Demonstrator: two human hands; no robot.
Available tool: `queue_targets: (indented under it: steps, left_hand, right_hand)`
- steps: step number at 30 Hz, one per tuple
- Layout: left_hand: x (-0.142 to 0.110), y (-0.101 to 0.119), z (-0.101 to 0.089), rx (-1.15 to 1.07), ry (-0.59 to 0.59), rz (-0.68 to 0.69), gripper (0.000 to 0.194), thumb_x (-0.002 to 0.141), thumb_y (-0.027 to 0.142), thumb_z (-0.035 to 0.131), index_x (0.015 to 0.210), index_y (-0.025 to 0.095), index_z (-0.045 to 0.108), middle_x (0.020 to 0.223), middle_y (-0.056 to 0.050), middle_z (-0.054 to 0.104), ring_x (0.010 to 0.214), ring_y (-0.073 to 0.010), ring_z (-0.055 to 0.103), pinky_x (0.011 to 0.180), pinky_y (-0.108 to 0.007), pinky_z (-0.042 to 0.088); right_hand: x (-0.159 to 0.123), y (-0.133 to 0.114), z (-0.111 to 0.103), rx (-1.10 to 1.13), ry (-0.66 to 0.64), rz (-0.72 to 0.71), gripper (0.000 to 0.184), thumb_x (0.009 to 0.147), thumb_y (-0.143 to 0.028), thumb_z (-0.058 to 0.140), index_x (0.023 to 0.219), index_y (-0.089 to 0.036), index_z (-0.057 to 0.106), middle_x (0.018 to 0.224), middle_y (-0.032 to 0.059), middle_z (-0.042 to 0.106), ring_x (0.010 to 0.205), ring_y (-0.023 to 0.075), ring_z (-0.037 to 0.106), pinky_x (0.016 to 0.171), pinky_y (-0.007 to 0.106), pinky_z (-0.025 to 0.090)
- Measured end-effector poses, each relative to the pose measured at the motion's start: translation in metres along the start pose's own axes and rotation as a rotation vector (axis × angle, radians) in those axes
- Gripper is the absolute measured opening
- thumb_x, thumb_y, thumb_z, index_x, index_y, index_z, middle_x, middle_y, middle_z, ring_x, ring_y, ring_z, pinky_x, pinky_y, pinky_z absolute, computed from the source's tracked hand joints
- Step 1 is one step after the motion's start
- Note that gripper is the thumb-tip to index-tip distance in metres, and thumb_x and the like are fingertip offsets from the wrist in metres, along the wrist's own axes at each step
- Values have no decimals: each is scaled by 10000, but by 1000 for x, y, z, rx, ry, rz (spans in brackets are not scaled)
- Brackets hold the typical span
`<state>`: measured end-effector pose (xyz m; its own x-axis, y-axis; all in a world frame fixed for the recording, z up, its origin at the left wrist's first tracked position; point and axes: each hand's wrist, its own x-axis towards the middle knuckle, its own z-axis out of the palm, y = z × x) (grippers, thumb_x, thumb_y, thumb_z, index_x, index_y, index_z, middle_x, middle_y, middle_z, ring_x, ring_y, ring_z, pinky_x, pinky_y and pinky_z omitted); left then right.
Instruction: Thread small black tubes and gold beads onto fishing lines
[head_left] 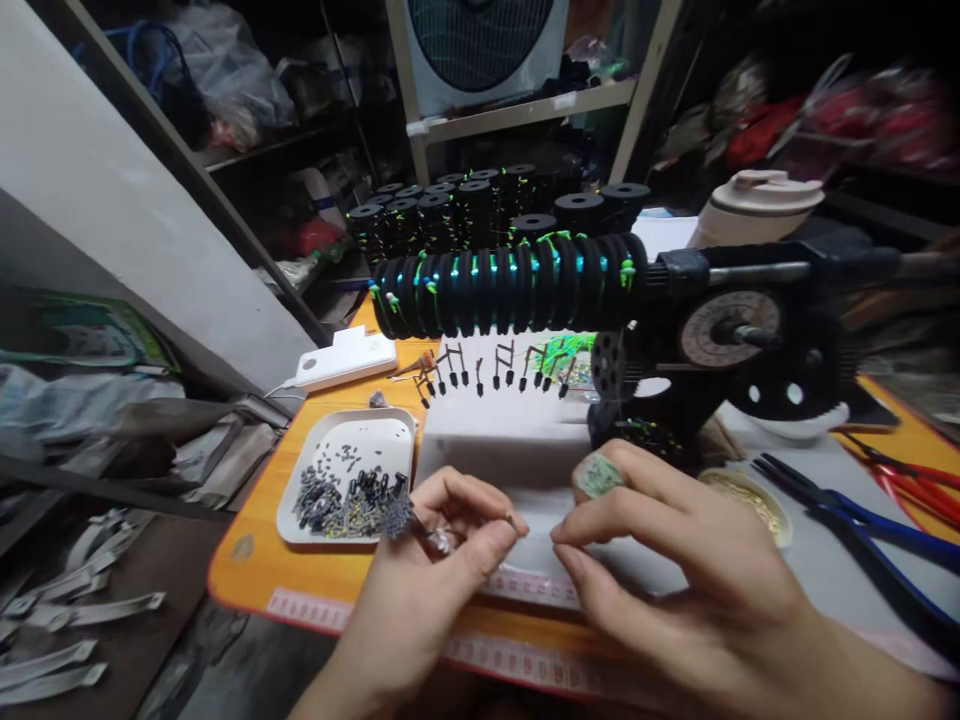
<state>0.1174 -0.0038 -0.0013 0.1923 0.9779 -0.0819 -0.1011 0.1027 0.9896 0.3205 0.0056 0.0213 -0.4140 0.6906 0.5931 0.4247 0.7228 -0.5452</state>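
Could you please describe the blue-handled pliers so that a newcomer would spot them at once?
Start at the black machine with the round dial, on the orange table. In front of it, toward the right, is a round dish of small golden bits; the pliers lie just right of that. Their handles are blue, whereas the neighbouring tool's are red.

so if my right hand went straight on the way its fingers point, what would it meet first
Probably the left hand, at its fingertips, across a small gap, though depth is unclear.
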Motion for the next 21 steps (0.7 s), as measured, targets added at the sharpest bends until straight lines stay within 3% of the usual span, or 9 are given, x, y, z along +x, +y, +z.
queue_targets:
  steps: [6, 21]
  left_hand:
    - [-2, -14, 14, -260, 11, -62, 131, 867, 245, 765, 848, 213, 640, 858, 16, 700, 850, -127, 649, 815, -240, 486]
    - [-3, -12, 13, -238, 12, -41, 180, 866, 220, 767, 830, 213, 590, 839, 37, 703, 817, -103, 664, 776, -203, 508]
  right_hand:
    - [-6, 1, 0, 65, -6, 56, 177, 811, -36, 573, 770, -188, 493, 769, 4, 477, 759, 147, 517, 625, 260, 423]
    - [-4, 2, 2, 88, -12, 43, 194, 801, -17, 575, 794, -191, 488, 774, -15, 453, 753, 130, 472, 634, 247, 399]
